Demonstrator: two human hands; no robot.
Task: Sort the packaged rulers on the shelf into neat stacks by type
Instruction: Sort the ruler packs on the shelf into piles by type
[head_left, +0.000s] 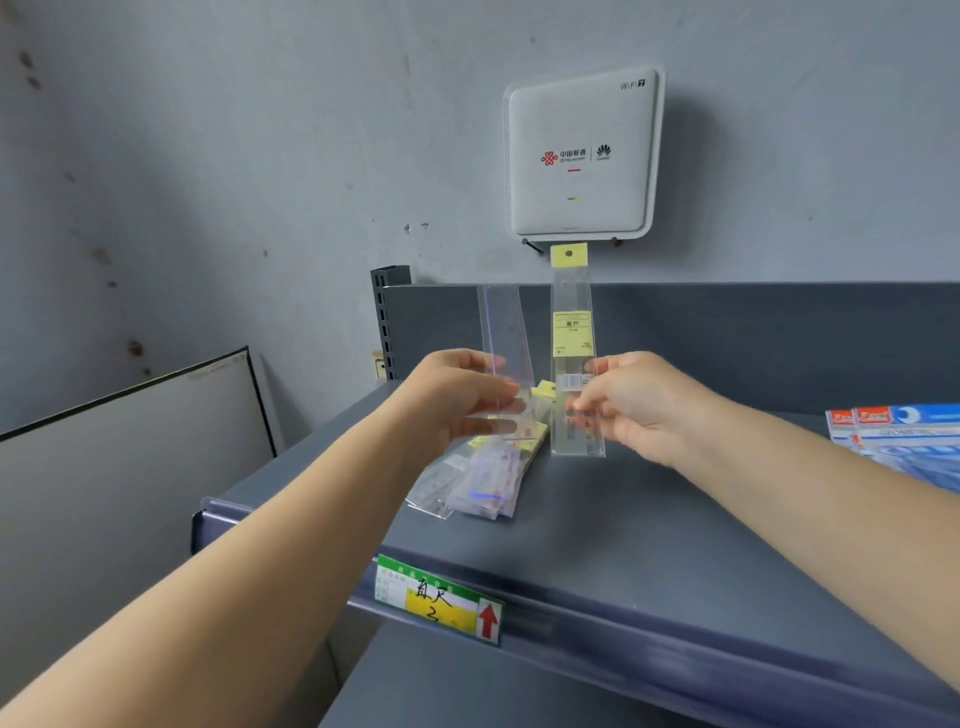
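- Left hand (457, 400) pinches a clear ruler pack (506, 343) upright; right hand (636, 402) pinches a yellow-topped ruler pack (571, 353) upright, both over the shelf (649, 519)
- Loose pile (483, 467) lies fanned beneath the left hand
- Risk: slick sleeves may slip from either fingertip grip and scatter the pile, or the types get mixed

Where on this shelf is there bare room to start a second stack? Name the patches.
Bare shelf lies between the loose ruler pile and the blue packets at the right edge. A narrower strip runs between that pile and the price label on the front rail. It is crowded at the pile, where the left hand and right hand each hold a packaged ruler upright.
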